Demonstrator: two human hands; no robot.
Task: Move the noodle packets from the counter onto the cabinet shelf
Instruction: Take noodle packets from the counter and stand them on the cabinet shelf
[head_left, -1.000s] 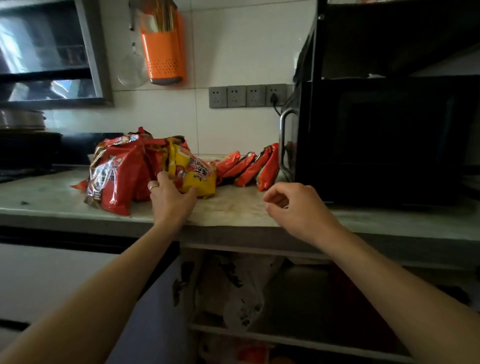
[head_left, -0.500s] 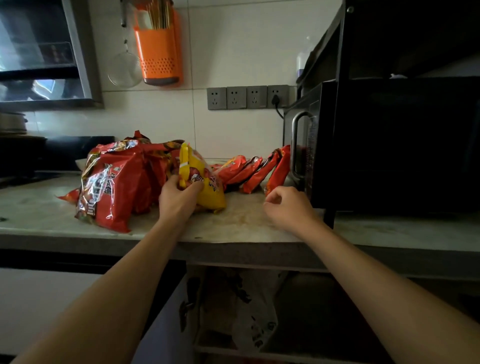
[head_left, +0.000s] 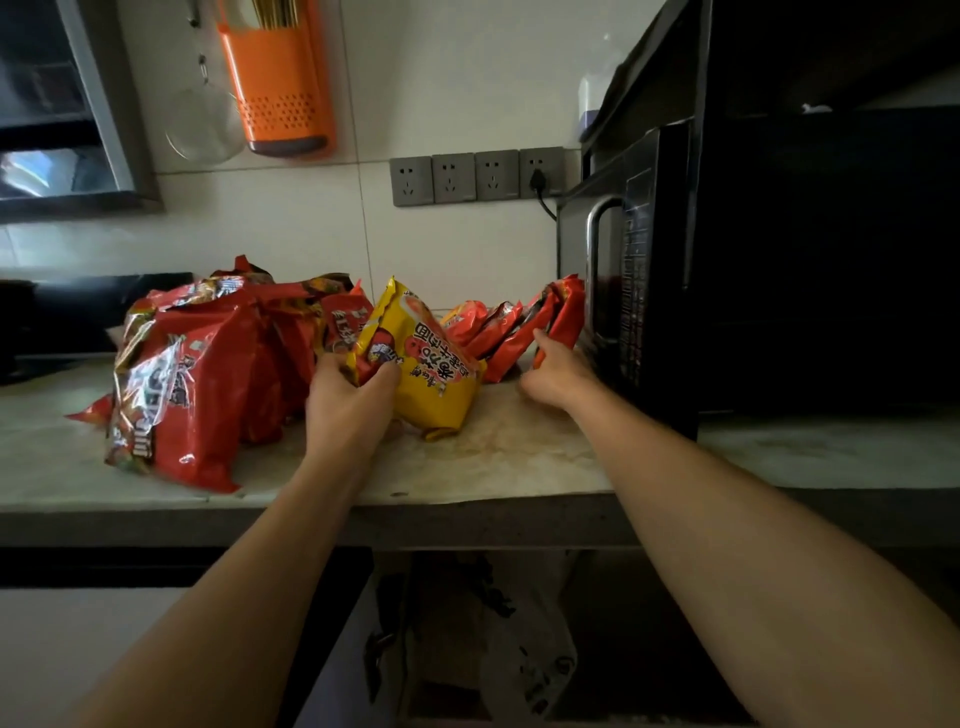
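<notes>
Fingers of the left hand (head_left: 347, 402) grasp the yellow noodle packet (head_left: 434, 366) left of the microwave (head_left: 727, 270); right hand (head_left: 558, 375) grips a red packet (head_left: 563, 312) beside it; picking step; next, lift both toward the shelf.

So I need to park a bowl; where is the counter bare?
Bare counter lies along the front edge between the two forearms, and front left before the big red packets. Crowded: the back, from those past the yellow packet to the small red packets by the microwave.
</notes>
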